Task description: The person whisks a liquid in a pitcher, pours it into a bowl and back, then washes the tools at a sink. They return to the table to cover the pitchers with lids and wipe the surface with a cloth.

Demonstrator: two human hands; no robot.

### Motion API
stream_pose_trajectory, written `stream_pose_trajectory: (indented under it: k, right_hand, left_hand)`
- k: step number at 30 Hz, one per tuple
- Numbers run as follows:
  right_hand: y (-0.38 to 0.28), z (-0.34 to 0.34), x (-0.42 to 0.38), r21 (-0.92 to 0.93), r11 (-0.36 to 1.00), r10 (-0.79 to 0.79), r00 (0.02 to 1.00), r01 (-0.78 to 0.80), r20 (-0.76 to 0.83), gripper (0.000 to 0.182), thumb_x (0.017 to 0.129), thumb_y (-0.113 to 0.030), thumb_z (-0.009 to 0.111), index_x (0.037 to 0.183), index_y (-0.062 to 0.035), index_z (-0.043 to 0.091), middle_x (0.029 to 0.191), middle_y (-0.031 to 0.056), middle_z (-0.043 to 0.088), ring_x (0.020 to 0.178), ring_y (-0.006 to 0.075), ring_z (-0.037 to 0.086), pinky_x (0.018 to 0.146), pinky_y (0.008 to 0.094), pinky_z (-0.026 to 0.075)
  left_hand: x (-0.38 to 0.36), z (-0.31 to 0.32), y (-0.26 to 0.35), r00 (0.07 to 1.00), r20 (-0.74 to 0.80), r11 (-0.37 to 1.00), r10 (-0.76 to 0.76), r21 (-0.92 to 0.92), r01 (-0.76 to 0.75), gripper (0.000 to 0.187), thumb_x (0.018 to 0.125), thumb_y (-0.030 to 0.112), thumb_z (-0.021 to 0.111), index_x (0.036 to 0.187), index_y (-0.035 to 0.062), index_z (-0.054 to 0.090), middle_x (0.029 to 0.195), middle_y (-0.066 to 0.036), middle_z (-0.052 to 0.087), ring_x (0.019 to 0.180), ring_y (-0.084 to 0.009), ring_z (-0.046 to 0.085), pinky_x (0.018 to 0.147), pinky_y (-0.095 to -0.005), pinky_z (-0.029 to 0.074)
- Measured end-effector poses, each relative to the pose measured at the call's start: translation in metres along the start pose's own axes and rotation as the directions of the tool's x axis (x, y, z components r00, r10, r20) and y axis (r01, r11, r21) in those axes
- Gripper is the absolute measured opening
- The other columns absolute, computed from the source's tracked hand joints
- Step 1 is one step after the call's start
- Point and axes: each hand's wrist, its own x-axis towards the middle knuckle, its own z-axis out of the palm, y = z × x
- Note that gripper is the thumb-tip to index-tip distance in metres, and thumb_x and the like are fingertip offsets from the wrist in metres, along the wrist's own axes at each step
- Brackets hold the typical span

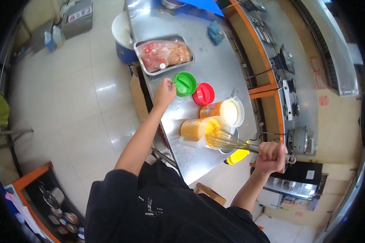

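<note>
My left hand (165, 92) is at the near-left rim of a round green lid (185, 90), its fingers closed on the edge. The lid has a raised bar across its middle. A matching red lid (203, 98) lies right beside it. My right hand (271, 157) is wrapped round the handle of a wire whisk (226, 140). The whisk's wires overlap the mouth of a clear tub (191, 130) with orange-yellow contents. Just behind stands a second tub (213, 110), orange-sided, with pale yellow contents showing at its mouth.
A metal tray (188, 67) with bagged meat (166, 54) sits on the steel table (190, 164). A blue crumpled bag (215, 33) lies at the far side. Near the whisk is a yellow-and-black object (237, 156). Stoves (291, 95) line the right; a blue bucket (125, 52) stands left.
</note>
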Motion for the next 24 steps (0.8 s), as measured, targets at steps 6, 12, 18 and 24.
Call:
stream_pose_trajectory:
  k: [6,12,18,24]
  right_hand:
    - [-0.007,0.0,-0.017,0.081,0.978,-0.183,0.979,0.191,-0.088,0.038,0.093,-0.014,0.039,0.056,-0.0108,0.03,0.044,0.0011,0.03,0.037,0.0112,0.027,0.039,0.028,0.027]
    - [-0.014,-0.004,-0.027,0.052,0.979,-0.189,0.974,0.196,-0.129,0.037,0.092,-0.013,0.04,0.056,-0.0107,0.032,0.044,0.0012,0.032,0.037,0.0113,0.028,0.04,0.0285,0.028]
    - [-0.003,-0.013,-0.035,0.033,0.994,-0.101,0.988,0.105,-0.114,0.039,0.093,-0.014,0.038,0.056,-0.011,0.03,0.045,0.0009,0.031,0.038,0.0105,0.028,0.041,0.0278,0.028]
    - [-0.012,-0.019,-0.041,0.134,0.958,-0.233,0.959,0.255,-0.16,0.036,0.091,-0.012,0.042,0.056,-0.0094,0.033,0.044,0.0029,0.033,0.037,0.0129,0.029,0.041,0.0293,0.032]
  left_hand:
    - [0.064,0.033,-0.016,0.963,0.196,0.879,-0.186,0.471,0.074,0.059,0.077,0.043,0.067,0.112,-0.002,0.052,0.115,-0.027,0.058,0.108,-0.0379,0.058,0.092,-0.0458,0.046]
    - [0.074,0.03,-0.018,0.862,0.288,0.907,-0.417,0.187,0.376,0.042,0.076,0.027,0.071,0.101,0.0008,0.05,0.107,-0.021,0.06,0.093,-0.03,0.065,0.075,-0.0408,0.055]
    - [0.066,0.012,0.0,0.814,0.45,0.809,-0.369,-0.277,0.519,0.038,0.08,0.015,0.068,0.106,0.0039,0.043,0.099,-0.011,0.054,0.079,-0.0196,0.058,0.066,-0.0348,0.056]
    - [0.055,-0.025,0.06,0.763,0.616,0.796,-0.197,-0.354,0.491,0.038,0.086,0.02,0.067,0.117,0.0051,0.049,0.104,-0.005,0.057,0.087,-0.0141,0.056,0.078,-0.0277,0.051]
